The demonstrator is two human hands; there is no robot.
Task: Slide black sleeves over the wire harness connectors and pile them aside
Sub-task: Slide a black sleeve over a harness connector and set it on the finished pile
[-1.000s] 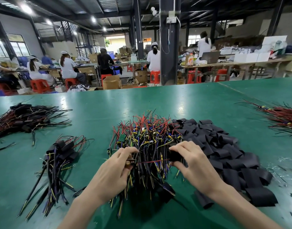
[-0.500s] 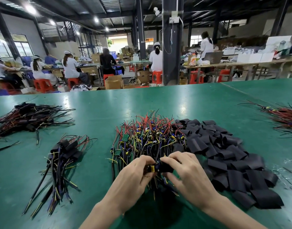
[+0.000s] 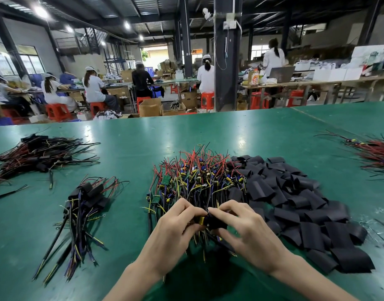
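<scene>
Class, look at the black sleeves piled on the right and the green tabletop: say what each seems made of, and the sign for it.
Black sleeves: probably thin, flexible plastic or rubber tubing, matte; they lie flattened and creased. Tabletop: likely a smooth rubber or vinyl mat, semi-gloss; ceiling lights reflect on it.

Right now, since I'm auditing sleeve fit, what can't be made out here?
Head view:
- How far the black sleeve covers the connector: the left hand and right hand hide it; blurred too.
- Red wire pile, right: cut by frame edge.
- Dark wire pile, far left: cut likewise.
</scene>
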